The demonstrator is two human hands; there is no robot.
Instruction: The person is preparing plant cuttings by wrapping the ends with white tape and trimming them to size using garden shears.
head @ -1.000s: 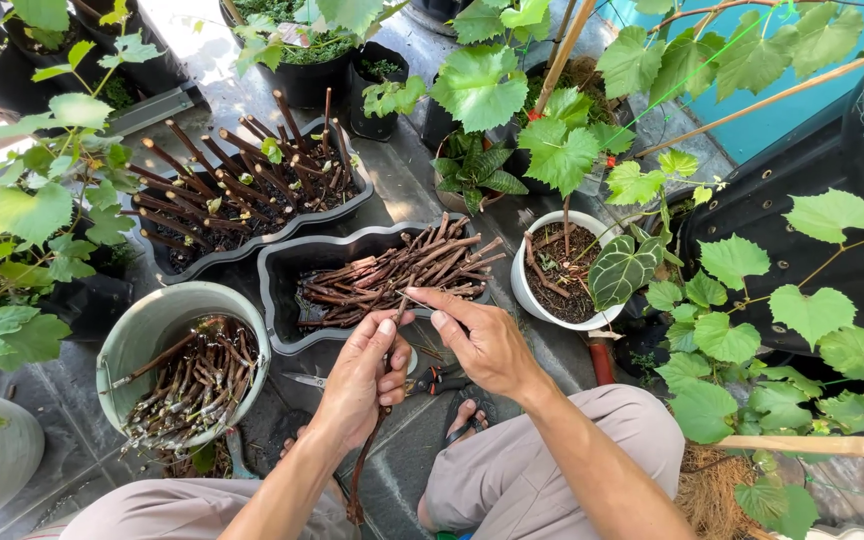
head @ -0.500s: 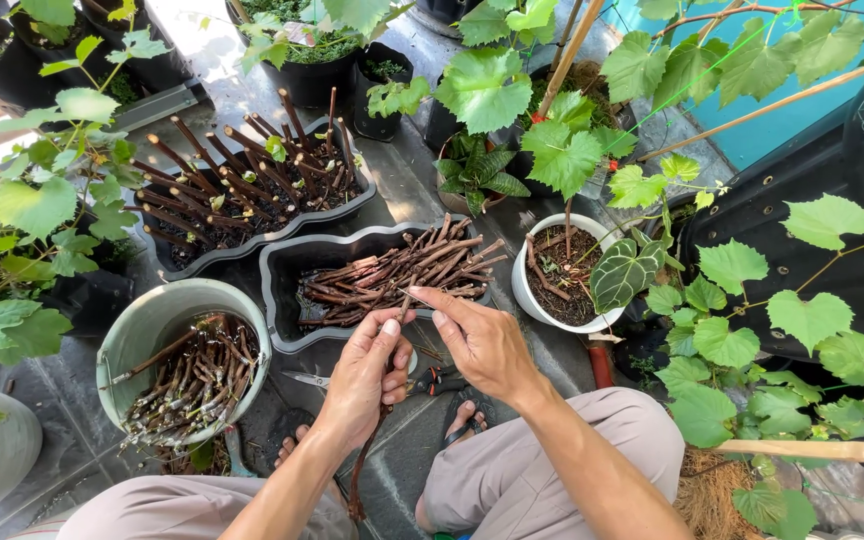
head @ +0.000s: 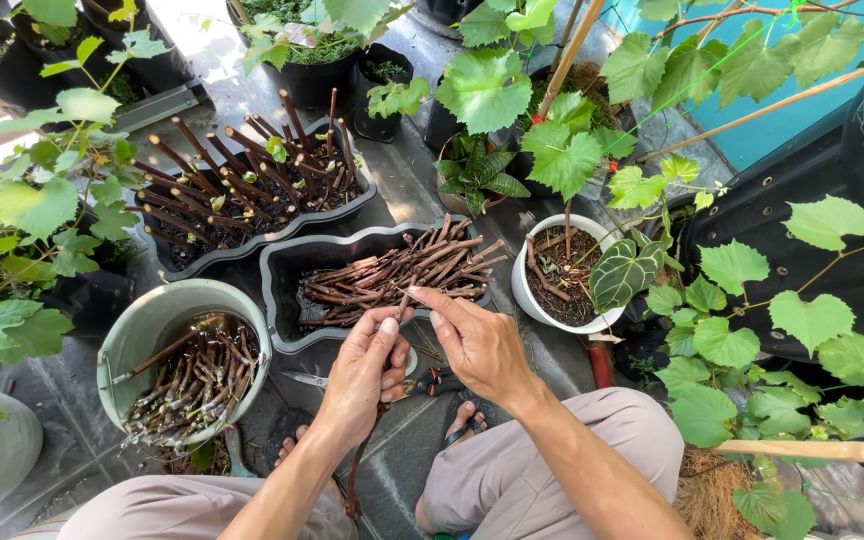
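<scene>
Brown woody vine cutting (head: 372, 430) is gripped in the left hand (head: 364, 377); right hand (head: 477, 340) pinches a small blade (head: 414, 297) at its tip. Cut sticks already fill the near-left grey bucket (head: 142, 335) and far black tray (head: 287, 275).

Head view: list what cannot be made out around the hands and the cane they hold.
- Cane: its upper stretch is hidden inside the left hand; its lower end is hard to trace against the trousers.
- Right hand: its fingertips pinch something thin at the cane's top, too small to tell.
- Shears: mostly covered by both hands.
- Foot: only the toes show, below the right hand.
</scene>
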